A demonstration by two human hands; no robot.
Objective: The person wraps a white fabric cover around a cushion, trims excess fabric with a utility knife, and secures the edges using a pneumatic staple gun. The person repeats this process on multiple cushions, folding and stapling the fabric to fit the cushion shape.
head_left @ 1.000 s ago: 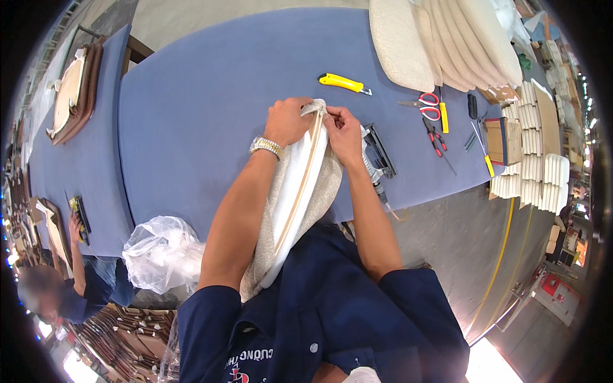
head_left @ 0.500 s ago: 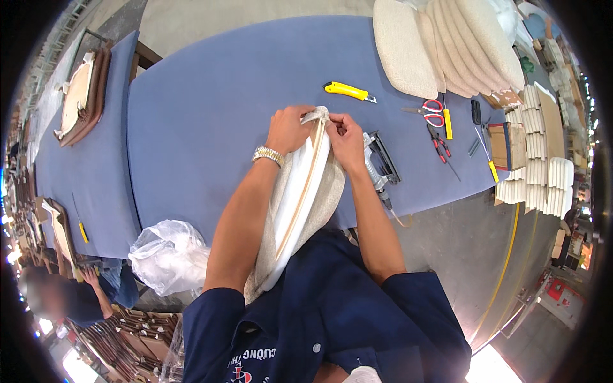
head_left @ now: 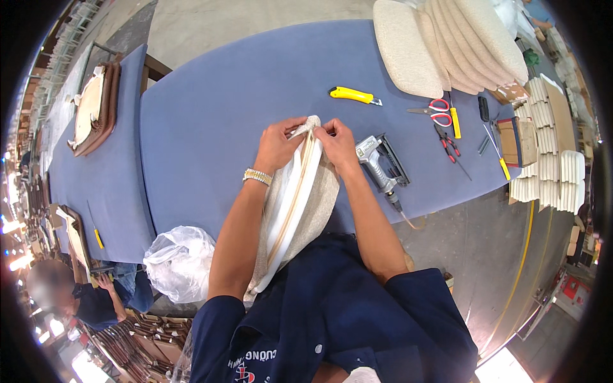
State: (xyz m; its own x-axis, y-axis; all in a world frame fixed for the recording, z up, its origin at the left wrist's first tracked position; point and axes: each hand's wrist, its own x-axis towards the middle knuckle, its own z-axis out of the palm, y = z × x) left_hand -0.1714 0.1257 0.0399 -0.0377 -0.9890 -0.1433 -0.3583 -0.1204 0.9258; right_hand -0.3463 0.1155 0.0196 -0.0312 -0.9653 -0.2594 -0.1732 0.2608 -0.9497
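Tilted on its edge against my body stands a chair cushion, with white foam (head_left: 308, 189) along a thin wooden board (head_left: 290, 208) and beige-grey fabric (head_left: 317, 203) hanging around both sides. At its far top end, my left hand (head_left: 278, 144) is closed on the fabric edge, fingers pinching the folded cloth. Across the tip, my right hand (head_left: 338, 147) also pinches the fabric, thumb and fingers together. Just right of that hand, a grey staple gun (head_left: 381, 167) with a hose lies on the blue table (head_left: 211, 121).
Beyond the hands lies a yellow utility knife (head_left: 352, 95). Scissors (head_left: 437, 112), pliers (head_left: 446, 142) and screwdrivers (head_left: 498, 156) are at right. Fabric-covered cushions (head_left: 408, 51) are stacked far right. A plastic bag (head_left: 181, 262) hangs near left; a co-worker (head_left: 96, 300) is at lower left.
The view has shifted, so the table things appear further right. My hands have come slightly nearer with the fabric still pinched, and more of the staple gun shows beside my right hand.
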